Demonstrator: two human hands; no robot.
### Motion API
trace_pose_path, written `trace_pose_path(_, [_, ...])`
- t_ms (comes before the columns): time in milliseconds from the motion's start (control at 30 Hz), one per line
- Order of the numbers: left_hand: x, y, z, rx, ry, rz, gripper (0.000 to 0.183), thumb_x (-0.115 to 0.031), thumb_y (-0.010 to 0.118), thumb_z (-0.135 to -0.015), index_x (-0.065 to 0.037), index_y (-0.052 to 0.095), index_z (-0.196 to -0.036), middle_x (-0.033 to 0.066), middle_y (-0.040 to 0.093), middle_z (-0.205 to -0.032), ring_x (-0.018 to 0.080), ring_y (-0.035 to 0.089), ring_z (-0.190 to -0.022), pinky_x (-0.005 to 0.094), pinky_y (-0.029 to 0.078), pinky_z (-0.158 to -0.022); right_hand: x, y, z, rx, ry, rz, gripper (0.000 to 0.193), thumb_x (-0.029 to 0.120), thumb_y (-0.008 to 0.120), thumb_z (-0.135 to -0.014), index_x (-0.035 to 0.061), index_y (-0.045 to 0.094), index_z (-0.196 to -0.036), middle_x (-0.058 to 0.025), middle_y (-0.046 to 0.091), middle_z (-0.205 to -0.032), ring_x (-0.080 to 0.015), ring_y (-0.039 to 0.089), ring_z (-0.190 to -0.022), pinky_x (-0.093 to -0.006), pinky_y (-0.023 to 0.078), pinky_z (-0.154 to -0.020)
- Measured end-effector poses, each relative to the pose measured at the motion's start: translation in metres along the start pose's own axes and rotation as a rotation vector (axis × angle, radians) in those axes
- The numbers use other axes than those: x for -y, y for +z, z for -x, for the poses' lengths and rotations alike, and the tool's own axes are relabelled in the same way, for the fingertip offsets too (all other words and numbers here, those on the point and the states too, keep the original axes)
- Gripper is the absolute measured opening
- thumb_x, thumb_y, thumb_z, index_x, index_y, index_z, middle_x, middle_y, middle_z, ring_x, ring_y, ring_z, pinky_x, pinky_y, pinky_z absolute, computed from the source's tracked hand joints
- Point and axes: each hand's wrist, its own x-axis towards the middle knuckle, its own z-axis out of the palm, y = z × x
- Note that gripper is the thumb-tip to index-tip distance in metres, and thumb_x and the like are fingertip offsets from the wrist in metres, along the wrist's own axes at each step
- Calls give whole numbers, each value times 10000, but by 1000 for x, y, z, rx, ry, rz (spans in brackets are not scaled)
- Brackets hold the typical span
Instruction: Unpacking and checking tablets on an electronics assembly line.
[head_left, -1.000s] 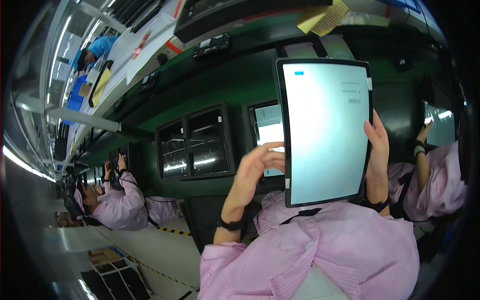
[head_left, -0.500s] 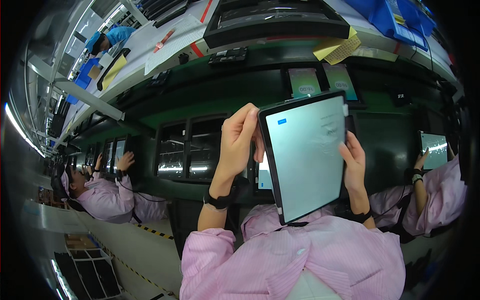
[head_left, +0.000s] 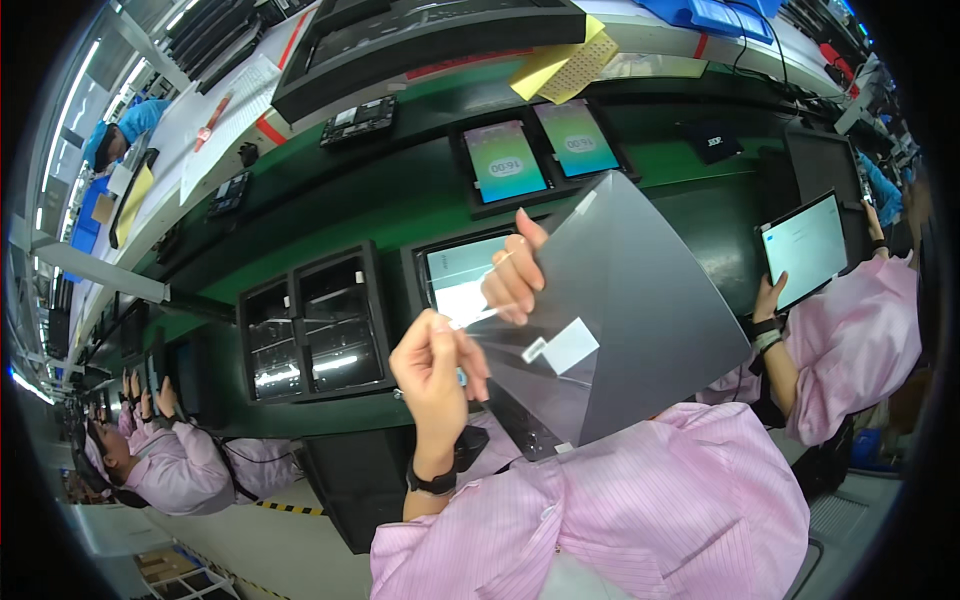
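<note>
The tablet (head_left: 650, 300) is tilted in front of my chest, its dark grey back facing up and a white label (head_left: 571, 346) on it. My right hand (head_left: 515, 272) is at its left edge, fingers curled; that forearm is hidden behind the tablet. My left hand (head_left: 438, 370) is closed in a pinch near the lower left edge. A thin whitish strip (head_left: 478, 318) runs from its fingertips toward my right hand, smeared by motion. Beyond my hands, a lit tablet (head_left: 460, 275) lies in a black tray on the green bench.
Two lit tablets (head_left: 505, 165) sit in a black tray farther back, and dark panels (head_left: 340, 330) lie in another tray at left. Yellow perforated sheets (head_left: 565, 65) hang from the shelf above. A co-worker at right holds a tablet (head_left: 805, 250); another person (head_left: 190, 465) works at left.
The tablet has turned from showing its lit screen to showing its grey back. My left hand has moved down and left, and my right hand has come over to the tablet's left edge.
</note>
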Motion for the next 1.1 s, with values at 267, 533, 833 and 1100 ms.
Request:
trace_pose_path(267, [-5,-9,2,32,26,8,365,-236,359,-1002,-25,430,-711,84,511,-509,76,430,-338,164,282,-314,-4,8,-12,245,-39,-166,634,333,38,-1012,95,486,-631,-103,489,-499,-257,491,-448,-341,425,-539])
trace_pose_path(533, [-42,-23,-39,239,-19,3,348,-232,372,-988,-19,458,-727,102,520,-515,96,425,-314,180,295,-299,-7,4,-11,-17,-136,12,571,332,123,-1008,96,454,-606,-61,438,-490,-207,447,-436,-302,389,-490])
trace_pose_path(833, [-69,-1,4,232,225,-159,337,-196,437,-957,-11,464,-677,66,548,-542,90,488,-381,205,356,-341,15,-20,-2,-302,-314,301,511,279,236,-1010,86,448,-588,-40,412,-493,-148,407,-431,-258,355,-425])
trace_pose_path(1100, [-46,14,32,1019,737,-568,343,-375,555,-819,-69,587,-668,28,523,-616,151,547,-583,286,428,-477,18,7,9,-548,-490,715,555,237,312,-1005,99,429,-481,-8,371,-414,-70,299,-355,-194,270,-348])
